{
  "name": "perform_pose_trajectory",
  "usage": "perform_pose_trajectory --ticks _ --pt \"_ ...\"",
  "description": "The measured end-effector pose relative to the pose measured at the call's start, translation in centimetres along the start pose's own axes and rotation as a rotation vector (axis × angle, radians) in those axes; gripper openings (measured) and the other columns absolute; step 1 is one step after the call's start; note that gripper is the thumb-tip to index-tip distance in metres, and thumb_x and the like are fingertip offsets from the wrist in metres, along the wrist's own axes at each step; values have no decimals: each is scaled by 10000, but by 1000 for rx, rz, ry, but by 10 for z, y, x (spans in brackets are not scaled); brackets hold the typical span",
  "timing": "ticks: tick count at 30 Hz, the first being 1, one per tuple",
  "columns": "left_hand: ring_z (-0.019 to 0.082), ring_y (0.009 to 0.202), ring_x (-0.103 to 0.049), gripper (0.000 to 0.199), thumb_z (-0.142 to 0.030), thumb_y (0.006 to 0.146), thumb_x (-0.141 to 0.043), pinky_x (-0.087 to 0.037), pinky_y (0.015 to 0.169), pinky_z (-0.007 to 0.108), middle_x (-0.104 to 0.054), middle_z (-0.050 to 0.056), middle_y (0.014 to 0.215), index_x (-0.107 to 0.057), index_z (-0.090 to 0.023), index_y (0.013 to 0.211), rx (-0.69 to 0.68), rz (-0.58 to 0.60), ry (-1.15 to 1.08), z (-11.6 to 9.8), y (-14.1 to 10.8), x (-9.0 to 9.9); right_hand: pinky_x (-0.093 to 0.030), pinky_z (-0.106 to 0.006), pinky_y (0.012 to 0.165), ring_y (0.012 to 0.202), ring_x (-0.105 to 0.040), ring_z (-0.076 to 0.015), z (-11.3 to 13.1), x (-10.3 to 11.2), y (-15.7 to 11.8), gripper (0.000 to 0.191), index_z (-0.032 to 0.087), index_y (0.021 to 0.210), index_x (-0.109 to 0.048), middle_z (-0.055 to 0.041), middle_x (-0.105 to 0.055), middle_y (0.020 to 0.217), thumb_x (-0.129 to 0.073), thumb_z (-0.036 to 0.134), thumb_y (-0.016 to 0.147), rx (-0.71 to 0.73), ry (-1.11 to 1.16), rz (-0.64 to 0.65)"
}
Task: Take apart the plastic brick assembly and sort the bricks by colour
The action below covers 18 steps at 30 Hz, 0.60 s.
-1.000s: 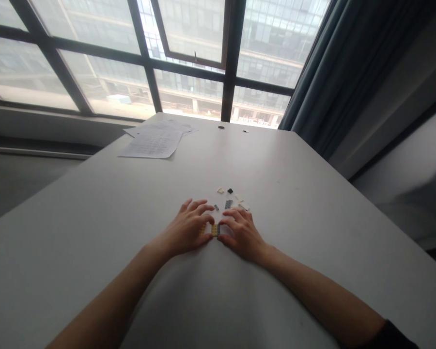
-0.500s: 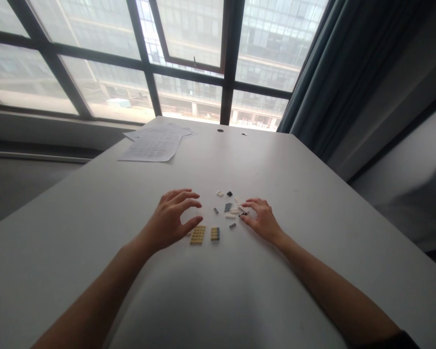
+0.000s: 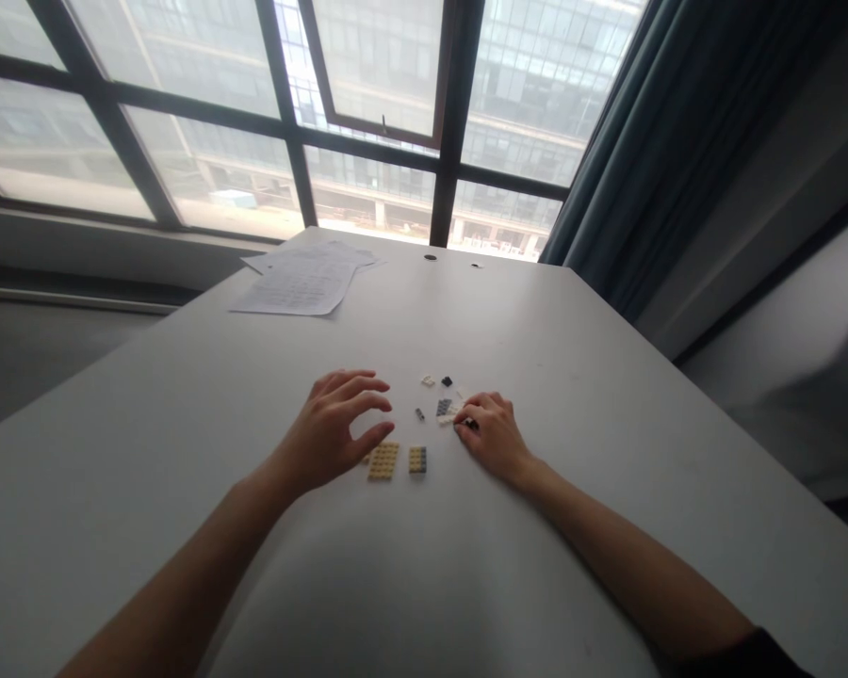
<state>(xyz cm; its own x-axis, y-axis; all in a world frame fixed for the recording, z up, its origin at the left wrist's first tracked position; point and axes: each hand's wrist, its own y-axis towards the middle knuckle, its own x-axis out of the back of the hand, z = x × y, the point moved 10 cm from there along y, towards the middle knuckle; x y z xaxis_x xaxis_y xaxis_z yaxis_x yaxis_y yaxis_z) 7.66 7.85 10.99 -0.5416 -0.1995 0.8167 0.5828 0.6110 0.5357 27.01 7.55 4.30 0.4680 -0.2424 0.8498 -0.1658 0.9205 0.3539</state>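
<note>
My left hand (image 3: 343,419) hovers over the table with fingers spread and curved, holding nothing. Under and beside its thumb lies a tan studded plate (image 3: 383,461), and right of that a small tan-and-grey block (image 3: 417,460). My right hand (image 3: 491,433) is low among the loose pieces, thumb and fingertips pinched together, apparently on a small grey brick that is mostly hidden. Close to these fingertips are a grey studded plate (image 3: 444,408) and white bricks (image 3: 447,421), partly covered by the hand. Another small grey brick (image 3: 419,414) lies between the hands.
Farther back sit a small white piece (image 3: 428,380) and a black piece (image 3: 447,381). Printed paper sheets (image 3: 297,282) lie at the far left of the white table (image 3: 523,330). Windows and a dark curtain (image 3: 622,160) stand beyond its far edge.
My right hand has moved slightly left and closed its fingers. The small grey brick in front of it no longer shows on the table. My left hand has hardly moved.
</note>
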Motion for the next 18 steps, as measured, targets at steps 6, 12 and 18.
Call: perform_pose_trajectory --ticks 6,12,18 --pt "256 1144 -538 163 -371 827 -576 -343 1010 459 -674 48 1099 -659 -234 862 1 1 -3 0 0 0 -330 -416 932 1074 -480 -244 6 -3 19 222 227 997 -678 -71 -606 1104 -659 336 804 -26 -52 -16" --pt "253 1145 -537 141 -354 815 -589 -337 1015 453 -677 41 1095 -659 -239 858 -1 -5 -10 0 0 0 -346 -441 890 1056 -481 -288 7 -22 39 289 203 981 -693 -114 -611 1090 -651 402 776 -133 -163 95" --pt "254 1148 -535 147 -358 826 -580 -337 1012 458 -673 45 1102 -652 -235 863 -2 3 -12 -1 -1 -1 -341 -449 889 1057 -477 -292 12 -21 42 234 187 943 -699 -124 -620 1072 -614 348 796 -88 -221 69"
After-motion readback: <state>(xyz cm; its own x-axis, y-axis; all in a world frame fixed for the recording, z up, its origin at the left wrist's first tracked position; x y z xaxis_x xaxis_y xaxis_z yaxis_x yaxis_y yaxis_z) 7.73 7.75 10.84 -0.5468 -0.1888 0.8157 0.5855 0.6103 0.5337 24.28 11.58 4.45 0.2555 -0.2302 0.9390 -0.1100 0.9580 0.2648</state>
